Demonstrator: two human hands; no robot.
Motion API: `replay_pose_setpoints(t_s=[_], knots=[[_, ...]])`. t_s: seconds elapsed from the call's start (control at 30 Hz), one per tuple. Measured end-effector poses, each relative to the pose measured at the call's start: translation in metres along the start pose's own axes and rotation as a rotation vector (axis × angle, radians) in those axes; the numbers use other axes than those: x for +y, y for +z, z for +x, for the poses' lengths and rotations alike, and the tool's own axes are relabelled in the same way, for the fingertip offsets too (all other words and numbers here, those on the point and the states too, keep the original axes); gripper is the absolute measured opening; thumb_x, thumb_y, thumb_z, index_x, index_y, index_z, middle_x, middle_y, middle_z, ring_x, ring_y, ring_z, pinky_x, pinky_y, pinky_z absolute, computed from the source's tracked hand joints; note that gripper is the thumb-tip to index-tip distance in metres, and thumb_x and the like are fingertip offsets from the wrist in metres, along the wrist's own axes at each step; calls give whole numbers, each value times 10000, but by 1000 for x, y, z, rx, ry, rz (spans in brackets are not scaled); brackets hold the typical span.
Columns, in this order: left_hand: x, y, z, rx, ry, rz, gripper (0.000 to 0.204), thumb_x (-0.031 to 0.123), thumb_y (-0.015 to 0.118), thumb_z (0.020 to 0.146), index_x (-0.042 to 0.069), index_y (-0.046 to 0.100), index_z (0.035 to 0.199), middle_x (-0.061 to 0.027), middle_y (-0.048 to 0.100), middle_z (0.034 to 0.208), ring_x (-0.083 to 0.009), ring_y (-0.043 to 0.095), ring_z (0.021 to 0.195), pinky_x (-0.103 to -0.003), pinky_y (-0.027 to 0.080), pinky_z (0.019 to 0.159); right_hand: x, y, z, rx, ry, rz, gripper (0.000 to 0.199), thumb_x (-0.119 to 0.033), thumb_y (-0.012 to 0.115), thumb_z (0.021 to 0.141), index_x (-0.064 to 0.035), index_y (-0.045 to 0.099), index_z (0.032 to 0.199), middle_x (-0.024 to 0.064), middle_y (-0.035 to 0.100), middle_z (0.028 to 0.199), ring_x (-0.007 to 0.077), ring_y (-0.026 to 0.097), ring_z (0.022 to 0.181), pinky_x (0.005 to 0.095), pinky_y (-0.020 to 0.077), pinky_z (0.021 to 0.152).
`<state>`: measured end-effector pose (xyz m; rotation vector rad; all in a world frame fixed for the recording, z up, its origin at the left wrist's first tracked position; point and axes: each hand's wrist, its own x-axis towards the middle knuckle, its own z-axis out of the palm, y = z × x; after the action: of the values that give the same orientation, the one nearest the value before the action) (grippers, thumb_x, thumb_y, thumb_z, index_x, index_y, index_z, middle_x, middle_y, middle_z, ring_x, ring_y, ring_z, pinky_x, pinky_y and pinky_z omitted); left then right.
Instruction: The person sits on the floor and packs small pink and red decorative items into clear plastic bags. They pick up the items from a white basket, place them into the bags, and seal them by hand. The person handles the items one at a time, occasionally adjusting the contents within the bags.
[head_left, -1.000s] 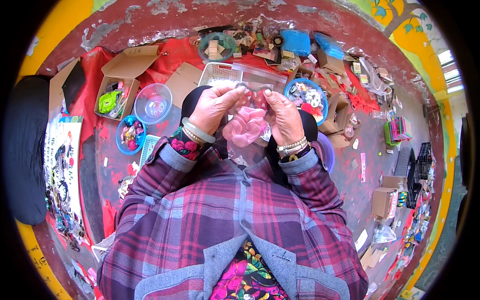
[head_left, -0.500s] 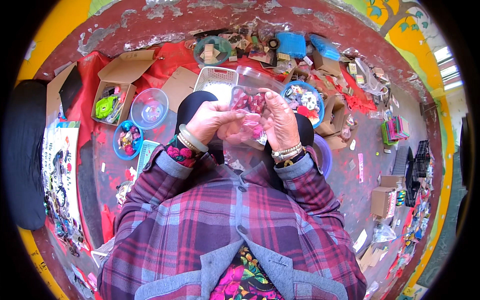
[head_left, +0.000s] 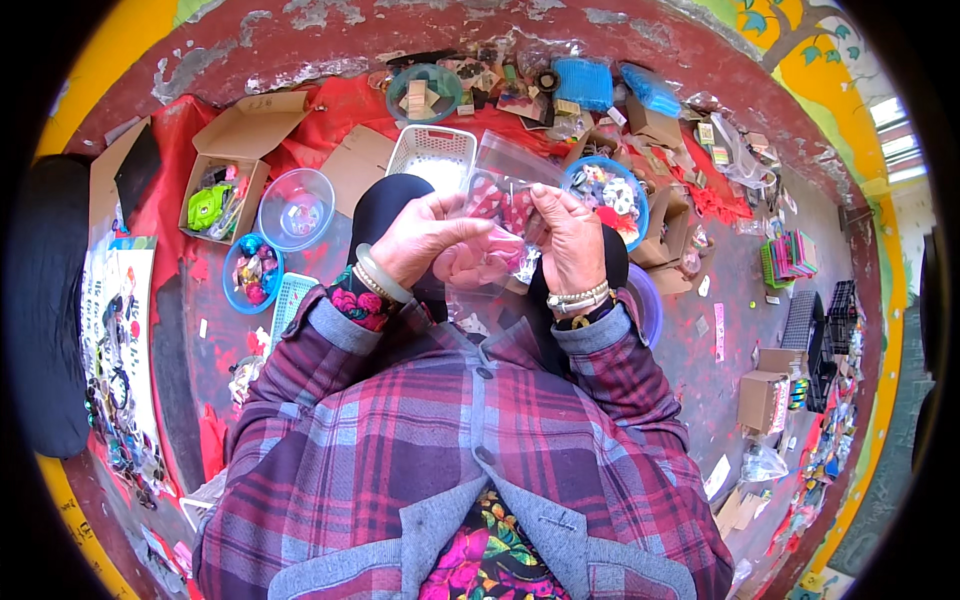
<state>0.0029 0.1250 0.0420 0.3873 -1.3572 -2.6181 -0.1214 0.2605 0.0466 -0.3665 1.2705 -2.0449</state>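
Plastic bag [head_left: 505,190], clear with red-and-white pieces inside, is held up between both hands over the lap. Left hand [head_left: 425,240] and right hand [head_left: 565,235] each pinch a side of it. Filling or sealing looks under way; closing it would need fingers pressed along the top edge. A white basket [head_left: 432,155] sits just beyond the hands.

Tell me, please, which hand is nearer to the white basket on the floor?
Left. The left hand is just below the white basket, holding the clear bag; the right hand grips the bag's other side, farther right of the basket.
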Motion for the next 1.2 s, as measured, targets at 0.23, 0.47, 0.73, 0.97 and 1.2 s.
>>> replay_pose_setpoints(t_s=[0.23,0.47,0.73,0.97,1.2], knots=[[3,-7,1,109,40,42,139,67,593,836,-12,598,950,-56,630,875,-117,604,793,-217,483,697,1,2,-1,9,32,75,174,-142,609,845,21,621,905,43,628,793,98,574,709,232,464,652],[-1,-3,1,181,198,120,112,103,582,857,-1,620,872,-36,621,781,-76,553,668,-190,442,619,3,-3,2,-103,177,234,187,-131,588,855,15,590,970,68,628,880,144,604,806,280,497,729],[-10,-8,5,235,334,178,162,148,546,891,0,613,884,-17,606,779,-61,534,667,-182,430,615,-1,4,-4,-142,275,75,207,-138,590,853,-4,565,1008,76,631,908,154,621,805,278,501,716],[0,5,0,254,220,26,144,149,558,883,13,603,901,-8,596,791,-58,545,683,-175,430,605,12,-6,-4,-129,276,104,187,-115,615,831,-9,581,983,70,638,892,139,627,745,256,499,659],[-6,-12,-3,108,83,71,88,96,595,846,12,602,873,-30,618,808,-86,579,723,-198,459,653,15,-5,-6,-115,231,199,195,-144,625,829,2,601,955,62,635,880,136,604,761,264,496,679]])
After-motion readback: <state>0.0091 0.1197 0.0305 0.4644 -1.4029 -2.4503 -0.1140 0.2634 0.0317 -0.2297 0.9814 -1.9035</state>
